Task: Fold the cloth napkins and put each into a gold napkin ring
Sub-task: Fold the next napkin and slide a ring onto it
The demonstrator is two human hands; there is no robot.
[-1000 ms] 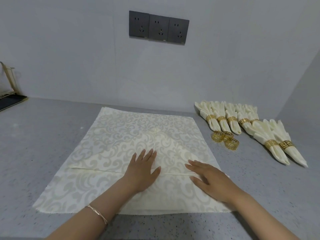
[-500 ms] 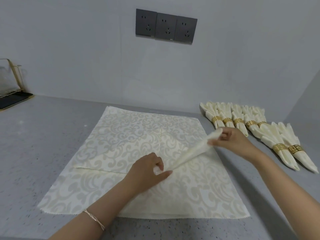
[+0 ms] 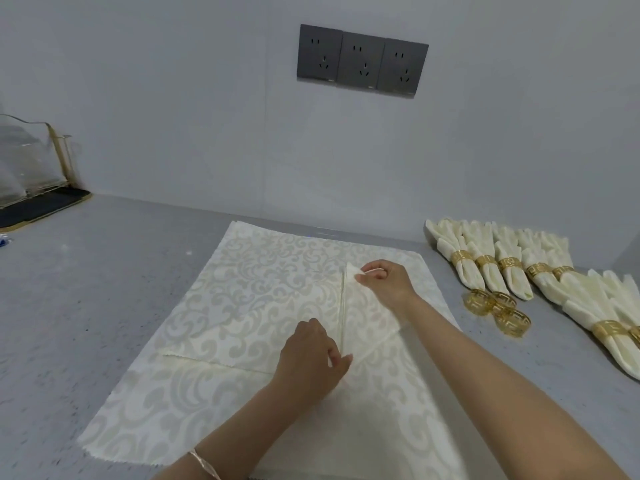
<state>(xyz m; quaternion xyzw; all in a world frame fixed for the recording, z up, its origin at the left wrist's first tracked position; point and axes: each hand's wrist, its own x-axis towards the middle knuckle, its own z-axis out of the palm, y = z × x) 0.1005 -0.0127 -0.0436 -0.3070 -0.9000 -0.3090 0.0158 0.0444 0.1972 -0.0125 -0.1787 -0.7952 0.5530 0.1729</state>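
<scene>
A cream damask napkin [image 3: 249,299] lies on a stack of spread napkins on the grey counter [image 3: 86,289], partly folded toward its middle. My right hand [image 3: 384,282] pinches the napkin's right corner and holds it at the centre line. My left hand [image 3: 313,358] pinches the fold's lower end near the middle. To the right lie three loose gold rings [image 3: 479,301], and behind them a row of several rolled napkins in rings [image 3: 485,258].
More ringed napkins [image 3: 595,317] extend along the right edge. A wire rack with clear plastic on a dark tray [image 3: 38,202] stands at the far left. Dark wall sockets [image 3: 362,60] sit on the wall above.
My right hand has carried the right corner from the right side over to the centre line. My left hand has stayed at the fold's lower end. The view shifted slightly.
</scene>
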